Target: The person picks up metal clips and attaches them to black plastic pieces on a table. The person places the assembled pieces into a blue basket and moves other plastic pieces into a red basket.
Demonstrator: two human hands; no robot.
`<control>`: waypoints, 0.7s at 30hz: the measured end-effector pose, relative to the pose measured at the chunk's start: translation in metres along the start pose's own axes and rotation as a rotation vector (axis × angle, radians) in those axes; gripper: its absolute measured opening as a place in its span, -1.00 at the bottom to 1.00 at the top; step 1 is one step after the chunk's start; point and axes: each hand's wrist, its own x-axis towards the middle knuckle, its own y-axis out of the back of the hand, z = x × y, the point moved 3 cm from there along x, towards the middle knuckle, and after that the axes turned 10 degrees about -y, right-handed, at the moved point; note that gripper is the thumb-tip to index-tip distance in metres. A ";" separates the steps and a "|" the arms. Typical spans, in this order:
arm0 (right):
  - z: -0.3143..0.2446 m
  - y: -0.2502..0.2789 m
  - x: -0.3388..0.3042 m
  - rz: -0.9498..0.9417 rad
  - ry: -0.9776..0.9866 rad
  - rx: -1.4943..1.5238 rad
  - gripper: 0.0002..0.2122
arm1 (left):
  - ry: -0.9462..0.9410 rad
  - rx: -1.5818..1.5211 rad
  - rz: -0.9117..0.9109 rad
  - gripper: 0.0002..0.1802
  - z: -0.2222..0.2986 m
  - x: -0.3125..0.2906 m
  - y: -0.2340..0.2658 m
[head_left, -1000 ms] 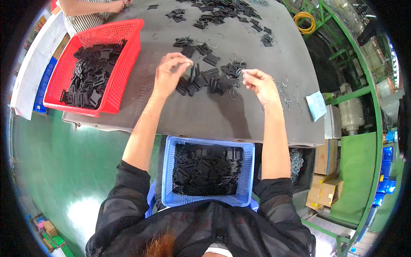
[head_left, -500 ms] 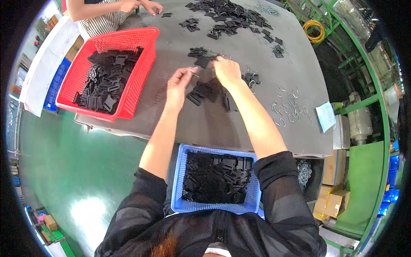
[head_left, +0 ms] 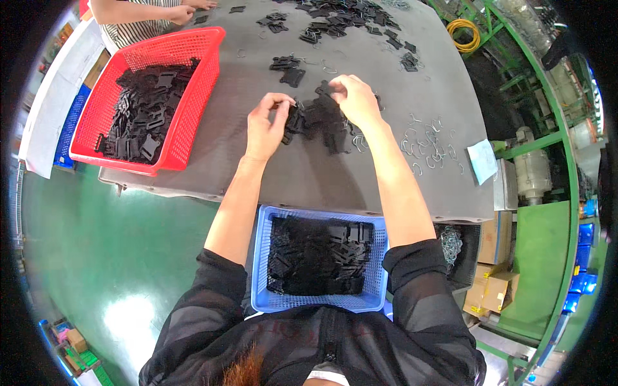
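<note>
My left hand (head_left: 267,126) is above the grey table, thumb and forefinger pinched on a thin metal hook (head_left: 295,103), partly hidden by the fingers. Just to its right, my right hand (head_left: 358,101) grips a flat black plastic buckle piece (head_left: 324,90) by its edge. Under and between the hands lie more black pieces (head_left: 335,140), some in shadow. Beyond them sits a small cluster of black pieces (head_left: 293,78). Loose bent metal hooks (head_left: 432,147) are scattered to the right of my right forearm.
A red basket (head_left: 211,77) of black pieces stands at the table's left edge. A blue basket (head_left: 262,257) of them is close before my body. Across the grey table (head_left: 257,186) are a large pile (head_left: 347,19), a pale blue sheet (head_left: 481,161) and a co-worker's hands (head_left: 182,14).
My right hand has drawn away from the far cluster with a black piece. My left hand still pinches the hook. The whole view has shifted slightly.
</note>
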 end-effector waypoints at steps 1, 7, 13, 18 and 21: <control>0.001 -0.001 -0.002 0.019 0.035 -0.143 -0.84 | 0.115 -0.276 0.068 -0.94 -0.003 -0.001 -0.002; 0.001 0.000 -0.009 -0.021 0.127 -0.538 -0.90 | -0.146 0.219 0.100 -0.91 0.007 0.001 0.011; 0.015 0.036 -0.006 0.121 0.021 0.047 -0.92 | -0.278 0.328 0.051 -0.90 0.013 0.004 0.002; 0.017 0.064 0.001 -0.208 -0.252 0.395 -0.89 | -0.157 0.436 -0.031 -0.91 0.003 -0.001 0.001; 0.013 0.081 -0.001 -0.458 -0.208 0.408 -0.84 | -0.135 0.439 -0.039 -0.92 0.002 -0.002 0.002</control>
